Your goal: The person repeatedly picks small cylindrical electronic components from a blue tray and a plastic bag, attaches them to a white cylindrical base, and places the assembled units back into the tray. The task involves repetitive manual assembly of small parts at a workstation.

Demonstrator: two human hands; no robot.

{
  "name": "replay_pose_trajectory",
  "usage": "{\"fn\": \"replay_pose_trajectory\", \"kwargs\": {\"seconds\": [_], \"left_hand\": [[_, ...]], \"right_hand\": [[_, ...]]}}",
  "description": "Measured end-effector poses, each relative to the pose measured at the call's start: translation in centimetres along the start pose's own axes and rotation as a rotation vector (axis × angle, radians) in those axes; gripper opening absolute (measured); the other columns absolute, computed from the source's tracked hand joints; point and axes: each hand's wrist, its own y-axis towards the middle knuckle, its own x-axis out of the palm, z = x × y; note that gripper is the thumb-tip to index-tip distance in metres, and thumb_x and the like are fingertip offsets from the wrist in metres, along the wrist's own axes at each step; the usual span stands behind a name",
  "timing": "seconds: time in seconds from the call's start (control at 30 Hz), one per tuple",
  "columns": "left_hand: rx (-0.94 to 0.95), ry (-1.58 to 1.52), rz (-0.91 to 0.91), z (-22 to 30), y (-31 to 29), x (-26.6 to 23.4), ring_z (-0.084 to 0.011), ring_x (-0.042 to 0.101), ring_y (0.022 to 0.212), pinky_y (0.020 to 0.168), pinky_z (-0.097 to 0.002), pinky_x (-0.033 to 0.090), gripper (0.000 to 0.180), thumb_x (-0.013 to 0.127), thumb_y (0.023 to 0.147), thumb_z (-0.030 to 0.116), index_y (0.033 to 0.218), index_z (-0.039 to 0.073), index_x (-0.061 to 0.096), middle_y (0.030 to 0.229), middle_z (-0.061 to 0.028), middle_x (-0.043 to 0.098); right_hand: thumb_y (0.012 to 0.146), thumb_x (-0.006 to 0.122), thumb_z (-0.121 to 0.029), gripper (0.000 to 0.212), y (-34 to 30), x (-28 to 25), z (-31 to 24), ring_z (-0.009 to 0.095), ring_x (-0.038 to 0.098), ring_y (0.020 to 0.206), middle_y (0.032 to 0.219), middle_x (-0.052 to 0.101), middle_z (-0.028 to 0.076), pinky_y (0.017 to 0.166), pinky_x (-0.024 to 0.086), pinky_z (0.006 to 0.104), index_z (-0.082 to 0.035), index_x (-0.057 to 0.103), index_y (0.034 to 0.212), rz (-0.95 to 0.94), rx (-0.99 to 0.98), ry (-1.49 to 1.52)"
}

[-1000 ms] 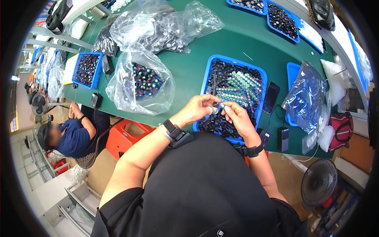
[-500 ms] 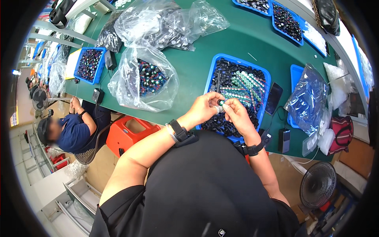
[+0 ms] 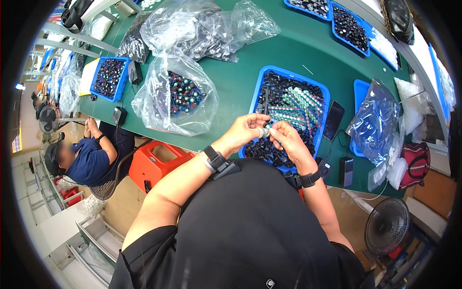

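My left hand (image 3: pixel 245 129) and my right hand (image 3: pixel 288 138) meet over the near part of a blue tray (image 3: pixel 259 79). Their fingertips are pinched together around a small black round part (image 3: pixel 267 124), mostly covered by the fingers. Beneath them the tray holds many loose black parts (image 3: pixel 276 81) of similar size. On top of these lies a bundle of greenish round pieces with thin red and dark wires (image 3: pixel 302 103). A dark rod-like tool (image 3: pixel 267 96) stands out from the parts just beyond my left fingertips.
Left of the tray sits an open transparent bag (image 3: pixel 154 103) of wired pieces. A phone (image 3: pixel 334 118) lies right of the tray, near a black plastic bag (image 3: pixel 378 118). Further blue trays (image 3: pixel 349 29) line the back right. A person (image 3: pixel 94 156) sits at left beside a red stool (image 3: pixel 156 166).
My left fingers have straightened slightly over the small part, and my right fingers have shifted a little against it. The trays and bags stay where they were.
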Motion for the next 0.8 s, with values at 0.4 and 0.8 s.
{"fn": "replay_pose_trajectory", "kwargs": {"seconds": [0.4,0.8], "left_hand": [[-0.024,-0.034,-0.032,-0.1,0.22,-0.37,-0.0109,0.057,0.092,0.085,-0.0254,0.047,0.039,0.063,0.077,-0.003,0.116,-0.002,0.058,0.102,-0.0056,0.062],[0.053,0.022,0.038,0.37,0.15,0.54,-0.0109,0.058,0.091,0.084,-0.0248,0.047,0.038,0.065,0.08,0.001,0.117,-0.001,0.058,0.097,-0.0043,0.061]], "right_hand": [[0.087,0.061,-0.009,0.013,-0.26,0.4,0.49,0.017,0.061,0.074,0.08,0.062,0.009,0.065,0.048,0.0296,-0.001,0.052,0.091,0.198,-0.516,-0.61],[0.088,0.061,-0.01,0.012,0.38,-0.47,0.17,0.009,0.057,0.074,0.08,0.06,0.002,0.065,0.045,0.0249,0.0,0.055,0.091,0.091,-0.212,-0.208]]}}
